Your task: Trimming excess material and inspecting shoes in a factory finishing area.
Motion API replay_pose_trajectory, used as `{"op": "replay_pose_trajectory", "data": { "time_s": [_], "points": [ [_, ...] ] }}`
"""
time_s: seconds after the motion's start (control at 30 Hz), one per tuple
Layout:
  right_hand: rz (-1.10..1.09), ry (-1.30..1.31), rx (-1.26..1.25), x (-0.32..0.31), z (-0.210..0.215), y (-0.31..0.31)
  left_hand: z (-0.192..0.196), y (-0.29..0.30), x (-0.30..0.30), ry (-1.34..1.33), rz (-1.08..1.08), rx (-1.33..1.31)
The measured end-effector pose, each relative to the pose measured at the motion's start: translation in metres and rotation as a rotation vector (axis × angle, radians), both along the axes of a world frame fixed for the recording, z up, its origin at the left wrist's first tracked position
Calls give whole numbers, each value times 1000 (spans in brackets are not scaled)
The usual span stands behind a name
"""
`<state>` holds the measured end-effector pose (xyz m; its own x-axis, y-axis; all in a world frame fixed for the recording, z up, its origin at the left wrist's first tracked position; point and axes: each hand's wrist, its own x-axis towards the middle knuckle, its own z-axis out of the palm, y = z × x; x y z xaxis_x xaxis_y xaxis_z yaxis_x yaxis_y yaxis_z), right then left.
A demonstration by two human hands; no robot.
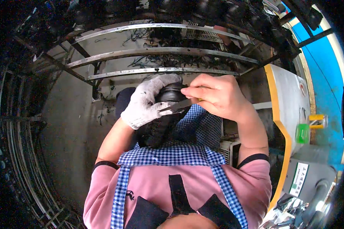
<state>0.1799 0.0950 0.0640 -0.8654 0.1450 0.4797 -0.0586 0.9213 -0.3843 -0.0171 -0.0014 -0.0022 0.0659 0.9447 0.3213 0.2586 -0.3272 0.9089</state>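
Observation:
My left hand (143,101), in a white knitted glove with dark smudges, is wrapped round a ribbed, round black rubber part (168,94) in front of my chest. My bare right hand (219,93) is closed at the part's right side, its thumb and forefinger pinched near the rim. From under those fingers a thin knife blade (182,104) points left across the near side of the part, close to my gloved thumb. The knife's handle is mostly hidden inside my right hand. Dark material (154,131) below the part is too dim to make out.
A rack with metal rails (160,50) stands ahead, with several dark round parts along its far side. Black scraps (172,61) litter the floor near a pale crate (202,32). At right are a yellow-edged white table (290,87), a green object (302,133) and a grey machine (309,175).

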Motion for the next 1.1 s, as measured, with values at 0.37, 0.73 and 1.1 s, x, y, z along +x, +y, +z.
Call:
{"op": "replay_pose_trajectory", "data": {
  "time_s": [0.37, 0.73, 1.1],
  "points": [
    [-24, -349, 433, -5, 10, -7, -3, 2, 11, 93, -99, -79],
    [-218, -63, -187, 12, -19, -23, -9, -9, -9, -260, 51, -150],
    [-324, -36, -111, 6, -24, -26, -12, -11, -9, -262, 119, -168]
  ]
}}
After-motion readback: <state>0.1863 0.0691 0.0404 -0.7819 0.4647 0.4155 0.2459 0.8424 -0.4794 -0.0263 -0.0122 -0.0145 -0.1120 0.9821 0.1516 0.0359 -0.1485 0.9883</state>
